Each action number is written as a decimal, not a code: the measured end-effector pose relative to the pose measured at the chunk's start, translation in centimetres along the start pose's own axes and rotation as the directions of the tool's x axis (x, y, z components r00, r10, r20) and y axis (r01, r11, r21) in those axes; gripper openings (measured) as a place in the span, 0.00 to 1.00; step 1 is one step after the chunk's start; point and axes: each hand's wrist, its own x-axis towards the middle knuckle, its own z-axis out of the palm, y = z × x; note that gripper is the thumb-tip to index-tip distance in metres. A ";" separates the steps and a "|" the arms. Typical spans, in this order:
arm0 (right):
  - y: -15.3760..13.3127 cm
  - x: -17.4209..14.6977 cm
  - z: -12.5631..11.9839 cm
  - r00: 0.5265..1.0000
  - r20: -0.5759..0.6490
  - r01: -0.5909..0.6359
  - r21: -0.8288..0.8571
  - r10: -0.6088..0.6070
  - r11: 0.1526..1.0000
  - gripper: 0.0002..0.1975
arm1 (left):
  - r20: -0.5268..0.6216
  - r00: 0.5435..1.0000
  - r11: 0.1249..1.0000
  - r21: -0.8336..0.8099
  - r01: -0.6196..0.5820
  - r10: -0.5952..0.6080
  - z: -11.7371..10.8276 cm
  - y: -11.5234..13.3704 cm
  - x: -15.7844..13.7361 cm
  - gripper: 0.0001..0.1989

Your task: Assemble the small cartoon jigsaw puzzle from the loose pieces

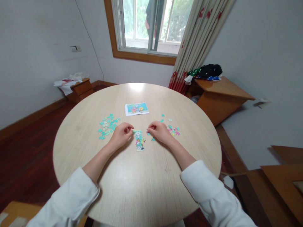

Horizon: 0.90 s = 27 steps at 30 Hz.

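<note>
A partly joined jigsaw puzzle (pixel 139 142), a narrow upright strip with cartoon figures, lies on the round table between my hands. My left hand (pixel 121 135) is closed in a pinch at the strip's upper left corner; a bit of teal shows by its fingertips, but what they hold is too small to make out. To the right of the strip, my right hand (pixel 159 130) pinches at a small pink jigsaw piece (pixel 148 133). A few loose pieces (pixel 152 138) lie under and beside that hand.
A pile of teal and pale pieces (pixel 107 126) lies left, and pink, yellow and teal pieces (pixel 174 130) lie right. Behind the strip is a printed picture sheet (pixel 137 109). The round table (pixel 142 186) stands near a wooden cabinet (pixel 220 94) with cloths on it.
</note>
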 end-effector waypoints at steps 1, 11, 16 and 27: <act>0.1 0.1 -0.2 1.000 -0.017 -0.013 0.023 0.014 1.000 0.03 | -0.003 1.000 1.000 -0.002 0.007 -0.007 0.0 0.0 0.0 0.05; 4.7 0.7 -5.5 0.962 -0.104 -0.247 0.063 0.252 0.967 0.07 | -0.016 1.000 1.000 0.009 -0.001 0.001 -0.2 -0.2 0.2 0.06; 6.0 0.5 -6.5 0.948 -0.067 -0.309 0.042 0.311 0.950 0.05 | -0.042 0.999 1.000 0.007 -0.020 0.020 -0.1 -0.3 0.3 0.08; 7.7 0.2 -7.2 0.903 -0.029 -0.426 0.050 0.428 0.903 0.05 | -0.056 0.998 1.000 0.013 0.027 -0.026 -0.3 -0.2 0.1 0.06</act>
